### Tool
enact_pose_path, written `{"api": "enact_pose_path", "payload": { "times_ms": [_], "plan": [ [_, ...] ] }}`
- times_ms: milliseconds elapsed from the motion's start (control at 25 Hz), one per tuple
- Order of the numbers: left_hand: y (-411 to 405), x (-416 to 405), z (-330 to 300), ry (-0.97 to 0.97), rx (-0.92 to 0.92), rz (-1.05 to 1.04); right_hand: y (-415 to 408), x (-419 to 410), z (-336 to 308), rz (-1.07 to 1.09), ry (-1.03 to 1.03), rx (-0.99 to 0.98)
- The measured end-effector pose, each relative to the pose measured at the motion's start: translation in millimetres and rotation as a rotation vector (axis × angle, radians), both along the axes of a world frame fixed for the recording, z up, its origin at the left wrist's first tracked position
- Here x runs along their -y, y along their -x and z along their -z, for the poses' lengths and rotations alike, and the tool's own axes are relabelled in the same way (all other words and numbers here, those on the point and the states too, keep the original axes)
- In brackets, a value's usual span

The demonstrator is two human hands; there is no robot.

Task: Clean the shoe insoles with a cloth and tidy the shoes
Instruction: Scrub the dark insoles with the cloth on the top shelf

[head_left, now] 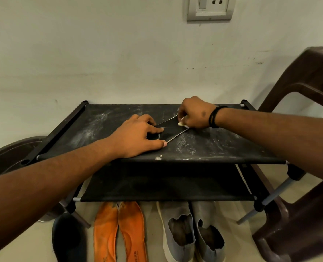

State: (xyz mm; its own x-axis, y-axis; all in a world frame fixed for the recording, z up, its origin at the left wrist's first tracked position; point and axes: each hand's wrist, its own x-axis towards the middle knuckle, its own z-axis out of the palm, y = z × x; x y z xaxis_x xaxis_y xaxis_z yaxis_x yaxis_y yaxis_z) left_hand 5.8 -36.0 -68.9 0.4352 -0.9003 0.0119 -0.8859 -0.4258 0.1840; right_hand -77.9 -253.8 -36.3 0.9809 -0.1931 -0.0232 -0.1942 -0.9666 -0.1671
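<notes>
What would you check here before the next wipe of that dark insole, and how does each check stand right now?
1. Black insole lies flat on the rack top: ok.
2. Left hand pins its near end: ok.
3. Right hand grips the cloth: ok, though little cloth shows.
4. Rack top free of dust: not ok, white smears all over.
5. Orange insoles already clean: not ok, still stained.
6. Grey shoes paired on the floor: ok.

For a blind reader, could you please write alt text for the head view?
Two hands work on a black insole on a dusty shoe rack: the left hand holds it, the right hand grips a pale cloth. Below lie two orange insoles and grey shoes.
</notes>
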Motion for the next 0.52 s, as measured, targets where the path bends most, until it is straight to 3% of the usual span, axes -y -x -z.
{"api": "enact_pose_path", "payload": {
  "times_ms": [160,360,440,520],
  "plan": [
    [0.2,0.4,0.2,0.002,-0.002,-0.013,-1.6,14.9,9.8,0.174,0.181,0.117],
    [-0.6,-0.6,0.4,-0.001,0.006,-0.008,16.3,-23.6,12.8,-0.111,-0.142,-0.006],
    [-0.9,-0.2,0.1,-0.004,0.006,-0.003,15.2,-10.1,12.0,-0.116,-0.059,0.025],
    [-0.6,0.1,0.6,0.007,-0.002,-0.007,9.2,14.6,9.4,0.025,0.110,0.076]
  ]
}}
